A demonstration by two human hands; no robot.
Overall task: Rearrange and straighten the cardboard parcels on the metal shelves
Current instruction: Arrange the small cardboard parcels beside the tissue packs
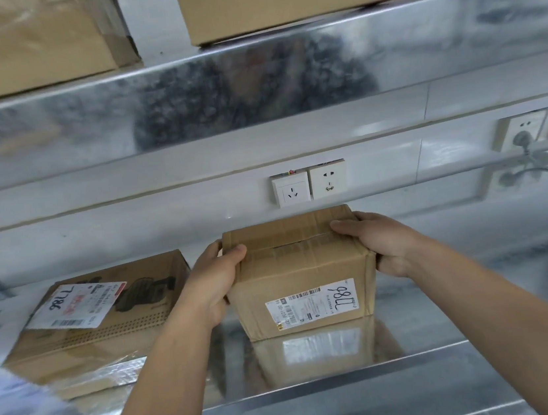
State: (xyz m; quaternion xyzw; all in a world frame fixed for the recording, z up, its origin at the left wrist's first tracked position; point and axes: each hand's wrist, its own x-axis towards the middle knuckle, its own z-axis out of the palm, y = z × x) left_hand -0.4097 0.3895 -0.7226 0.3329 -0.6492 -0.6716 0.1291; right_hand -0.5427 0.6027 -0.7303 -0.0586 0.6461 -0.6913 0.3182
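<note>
Your fingers [218,246] are curling round the box [303,272], so both hands are gripping it: the left hand [214,280] is holding its left side and the right hand [382,242] its right side, with thumbs lying over the top edge. The box is sitting on the shelf [450,306], near the middle, label facing you, just below the sockets [309,185] on the wall behind.

Here is what I judge could be going wrong for you. The shelf is looking polished and slick, so a firm shove may be sending the box further back than you intend, into the wall. The top is looking creased along its taped seam; since you are squeezing high on the sides, hard pressure could be buckling the card there. If you are swinging the box leftward, its corner may be catching the flat box [105,307], which is lying askew and close by, and skewing it more. If you are lifting, the upper shelf [250,82] is hanging overhead, so the box could be striking its lip.
</note>
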